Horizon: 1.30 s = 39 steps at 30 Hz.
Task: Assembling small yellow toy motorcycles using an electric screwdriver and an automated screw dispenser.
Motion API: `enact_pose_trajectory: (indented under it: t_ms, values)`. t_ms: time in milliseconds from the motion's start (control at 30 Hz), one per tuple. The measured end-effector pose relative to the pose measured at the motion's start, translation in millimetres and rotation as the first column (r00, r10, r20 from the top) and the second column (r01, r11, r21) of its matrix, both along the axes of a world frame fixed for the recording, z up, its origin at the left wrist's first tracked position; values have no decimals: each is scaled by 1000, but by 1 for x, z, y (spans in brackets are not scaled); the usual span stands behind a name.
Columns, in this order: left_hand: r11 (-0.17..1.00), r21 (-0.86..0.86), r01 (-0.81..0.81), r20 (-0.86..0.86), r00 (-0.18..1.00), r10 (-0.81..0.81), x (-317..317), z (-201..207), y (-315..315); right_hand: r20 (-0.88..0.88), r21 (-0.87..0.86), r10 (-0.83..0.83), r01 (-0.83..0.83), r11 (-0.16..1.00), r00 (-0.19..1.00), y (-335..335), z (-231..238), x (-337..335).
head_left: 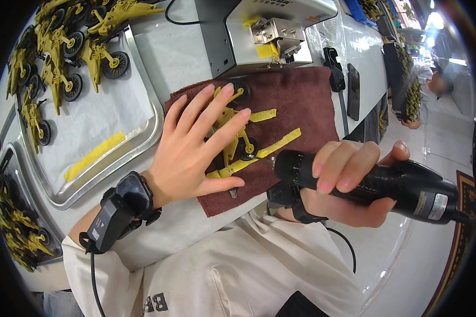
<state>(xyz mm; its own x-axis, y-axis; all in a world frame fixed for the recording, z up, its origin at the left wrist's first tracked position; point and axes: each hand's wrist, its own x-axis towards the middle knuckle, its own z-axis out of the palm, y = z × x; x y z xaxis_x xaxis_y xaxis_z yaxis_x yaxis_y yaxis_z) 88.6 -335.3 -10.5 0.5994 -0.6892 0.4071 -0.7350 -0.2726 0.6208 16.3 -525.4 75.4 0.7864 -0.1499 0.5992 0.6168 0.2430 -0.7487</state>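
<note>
My left hand (188,145) is spread open, palm down, over a yellow toy motorcycle (228,150) with black spoked wheels. The fingers cover part of its body, so I cannot tell how firmly they touch it. The toy lies on a dark red towel (307,105), with a long yellow tape strip (280,145) and a short yellow strip (263,115) beside it. Wrapped around a black electric screwdriver (415,193), my right hand (349,171) is at the towel's right side. The driver's tip points left toward the toy, apart from it.
Behind the towel stands a grey machine (209,39) with a metal fixture (277,34). A metal tray (157,124) at left carries several yellow toy motorcycles (55,58); another tray sits nearer. A black phone (353,92) lies at right. Another person (433,87) is farther off.
</note>
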Motion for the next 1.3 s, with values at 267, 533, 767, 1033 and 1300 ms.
enact_pose_trajectory:
  t_ms: [267, 533, 767, 1033, 1300]
  values:
    - [977, 213, 29, -48, 999, -20, -5, -9, -1, -47, -152, 26, -33, 988, 999, -2, -11, -3]
    - [978, 206, 40, -39, 999, -33, -1, -5, -9, -90, -165, 107, -121, 979, 990, -11, -15, 8]
    - [969, 247, -12, -7, 1000, 15, -4, -6, 2, -97, -241, 153, -172, 955, 983, 1, -18, 19]
    - [976, 219, 12, -25, 1000, -7, -4, -4, -5, -192, -324, 327, -374, 869, 925, -25, 5, 31]
    - [975, 217, 41, -26, 999, -36, 1, -2, -6, 147, -239, -419, 443, 864, 896, -24, 44, 88]
